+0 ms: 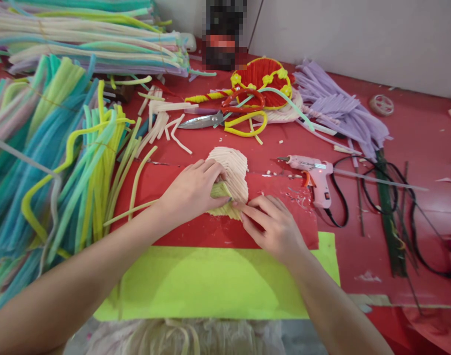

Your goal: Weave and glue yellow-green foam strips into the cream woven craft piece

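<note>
A flat, fuzzy piece [231, 165] made of pipe cleaners laid side by side rests on the red work surface in front of me. Most of it is cream, and its lower part is a yellow-green pipe cleaner section [221, 190]. From the left, my left hand [192, 185] reaches over it, fingers bent and thumb pressing on the yellow-green part. My right hand [273, 224] is at the lower right edge, with its fingers closed together and fingertips at the end of a yellow-green strand. Part of the piece is hidden under my left fingers.
Pipe cleaner bundles [44, 138] crowd the left, purple ones [340, 108] the back right. Scissors [225, 116] lie behind the piece, near a red-and-yellow fan-shaped item [264, 81]. A pink glue gun [316, 180] with its cord is at right. A lime-green sheet [210, 281] lies nearest me.
</note>
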### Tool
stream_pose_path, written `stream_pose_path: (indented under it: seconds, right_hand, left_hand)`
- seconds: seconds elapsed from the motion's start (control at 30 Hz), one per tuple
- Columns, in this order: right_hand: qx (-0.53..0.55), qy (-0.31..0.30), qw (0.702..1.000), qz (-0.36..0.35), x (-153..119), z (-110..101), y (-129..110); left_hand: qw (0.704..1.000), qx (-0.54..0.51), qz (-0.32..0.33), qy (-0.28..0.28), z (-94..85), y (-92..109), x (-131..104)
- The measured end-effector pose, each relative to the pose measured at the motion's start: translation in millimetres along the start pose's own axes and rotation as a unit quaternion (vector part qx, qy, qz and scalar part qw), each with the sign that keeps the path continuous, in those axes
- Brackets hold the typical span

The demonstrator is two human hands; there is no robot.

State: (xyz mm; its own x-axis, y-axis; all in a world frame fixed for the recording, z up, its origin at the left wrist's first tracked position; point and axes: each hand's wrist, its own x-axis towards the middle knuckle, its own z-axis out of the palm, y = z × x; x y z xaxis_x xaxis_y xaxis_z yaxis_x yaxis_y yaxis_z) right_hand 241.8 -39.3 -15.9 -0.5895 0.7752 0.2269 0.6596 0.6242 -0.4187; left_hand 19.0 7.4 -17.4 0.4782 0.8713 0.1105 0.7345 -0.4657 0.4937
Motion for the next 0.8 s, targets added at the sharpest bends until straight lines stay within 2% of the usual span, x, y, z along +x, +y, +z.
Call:
stream_pose_path:
  seconds: [0.13, 0.3, 0.47, 0.8]
  right_hand:
    - [0.003, 0.008, 1.0, -0.003, -0.6, -0.2, -1.4]
    - [0.083, 0.041, 0.995, 0.028, -1.1, 1.6, -4.6]
    - [0.099, 0.009, 0.992, 0.073, -0.2, 3.3, -5.2]
    - [0.106, 0.001, 0.992, 0.075, -1.4, 2.6, -4.5]
  left_hand:
    - [1.0, -0.005, 0.0, 0.003, 0.1, 0.2, -0.1]
    - [1.0, -0.018, -0.002, -0.001, 0.0, -1.7, 0.1]
    - [1.0, -0.022, -0.011, -0.012, -1.5, -1.2, 0.7]
    - [1.0, -0.018, -0.007, -0.01, -0.8, -2.0, 0.0]
